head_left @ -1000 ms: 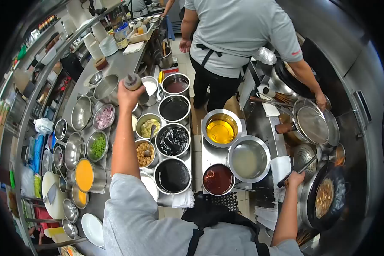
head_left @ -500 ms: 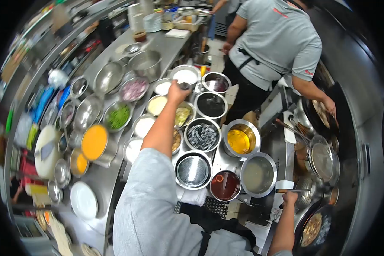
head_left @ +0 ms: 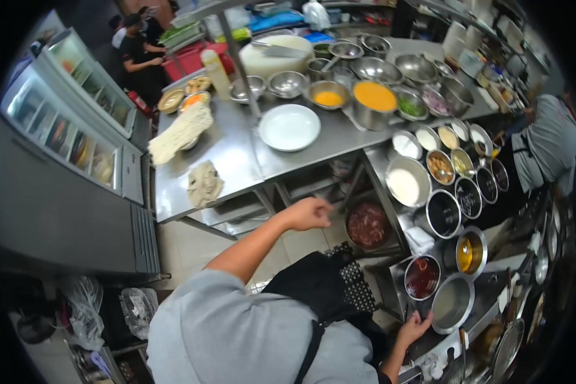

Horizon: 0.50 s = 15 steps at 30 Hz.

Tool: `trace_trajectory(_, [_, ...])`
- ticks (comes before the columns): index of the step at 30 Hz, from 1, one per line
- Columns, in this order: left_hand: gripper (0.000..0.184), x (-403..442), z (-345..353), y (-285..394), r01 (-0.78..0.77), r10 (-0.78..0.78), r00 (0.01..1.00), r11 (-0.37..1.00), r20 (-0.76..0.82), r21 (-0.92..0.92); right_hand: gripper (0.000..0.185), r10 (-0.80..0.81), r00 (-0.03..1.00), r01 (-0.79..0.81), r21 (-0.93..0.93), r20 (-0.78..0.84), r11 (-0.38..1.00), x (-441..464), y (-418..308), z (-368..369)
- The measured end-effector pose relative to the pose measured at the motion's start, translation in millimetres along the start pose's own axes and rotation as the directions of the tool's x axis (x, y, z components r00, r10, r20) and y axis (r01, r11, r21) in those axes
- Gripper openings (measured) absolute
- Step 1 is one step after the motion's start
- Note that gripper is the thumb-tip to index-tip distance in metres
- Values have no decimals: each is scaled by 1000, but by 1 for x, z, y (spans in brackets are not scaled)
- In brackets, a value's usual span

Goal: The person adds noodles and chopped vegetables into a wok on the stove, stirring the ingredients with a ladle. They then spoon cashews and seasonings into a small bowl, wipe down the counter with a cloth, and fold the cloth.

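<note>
My left hand [head_left: 310, 213] is over the floor in front of the steel table, loosely curled with blurred fingers; nothing shows in it. Below and beyond it, a large pot of dark red meat pieces [head_left: 368, 225] stands under the counter. My right hand [head_left: 415, 328] is at the lower right, thumb and fingertips apart, holding nothing I can see. It is beside a steel pot of cloudy liquid [head_left: 453, 304]; whether it touches the rim I cannot tell. Just above it is a container of dark red sauce [head_left: 422, 278]. A pot of yellow oil [head_left: 472, 253] stands behind these.
The steel table [head_left: 237, 150] holds a white plate [head_left: 290, 127], a pot of orange sauce [head_left: 374, 97], stretched dough [head_left: 182, 131] and a cloth [head_left: 205, 184]. Seasoning containers [head_left: 408, 181] line the right counter. A co-worker [head_left: 547, 137] stands far right. Glass-door fridges [head_left: 64, 137] stand left.
My view has turned left. My left hand has left the seasoning containers and now hangs over the floor. My right hand has let go of the wooden handle and moved beside the cloudy-liquid pot.
</note>
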<state>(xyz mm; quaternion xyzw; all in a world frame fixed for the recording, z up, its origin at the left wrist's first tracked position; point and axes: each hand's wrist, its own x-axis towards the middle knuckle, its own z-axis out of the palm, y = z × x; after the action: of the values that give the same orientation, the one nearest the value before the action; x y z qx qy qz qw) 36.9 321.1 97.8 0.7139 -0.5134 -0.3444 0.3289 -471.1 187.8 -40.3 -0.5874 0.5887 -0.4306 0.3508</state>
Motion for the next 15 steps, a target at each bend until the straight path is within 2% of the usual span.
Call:
trace_trajectory(1, [46, -33, -14, -21, 103, -111, 993, 983, -48, -154, 60, -10, 999, 9, 24, 41, 1000, -16, -3, 16])
trace_trajectory(2, [43, -64, -31, -38, 192, -227, 971, 930, -79, -314, 58, 137, 979, -143, 33, 150, 989, -27, -13, 28])
trace_trajectory(3, [41, -95, -53, -40, 250, -304, 938, 926, -164, -284, 57, 276, 927, -290, 19, 255, 957, -39, -27, 39])
trace_trajectory(4, [39, -121, -68, -55, 219, -338, 892, 904, -300, -367, 54, 208, 935, -244, 98, 287, 965, -51, -30, 53])
trace_trajectory(5, [40, -143, -87, -70, 246, -397, 849, 881, -349, -405, 54, 194, 934, -232, 98, 299, 968, -59, -41, 64])
trace_trajectory(6, [41, -163, -110, -86, 215, -404, 794, 886, -454, -412, 53, 165, 904, -213, 81, 395, 974, -64, -57, 78])
trace_trajectory(7, [42, -184, -135, -93, 177, -483, 732, 816, -480, -551, 52, 138, 862, -194, 66, 487, 979, -71, -69, 89])
trace_trajectory(9, [38, -221, -180, -127, 125, -521, 551, 824, -652, -553, 50, 117, 841, -143, 9, 528, 990, -68, -71, 109])
trace_trajectory(11, [38, -256, -236, -176, -7, -528, 357, 823, -771, -568, 49, 153, 815, -52, -192, 558, 980, -62, -81, 135])
trace_trajectory(12, [42, -268, -263, -204, 25, -505, 206, 859, -838, -512, 49, 119, 817, 22, -238, 564, 971, -53, -73, 150])
trace_trajectory(13, [45, -275, -287, -222, -39, -475, 59, 878, -878, -478, 48, 87, 816, 96, -281, 571, 955, -49, -67, 169])
trace_trajectory(15, [44, -280, -334, -297, 67, -434, -142, 892, -890, -446, 48, 168, 787, 32, -311, 594, 950, -68, -133, 213])
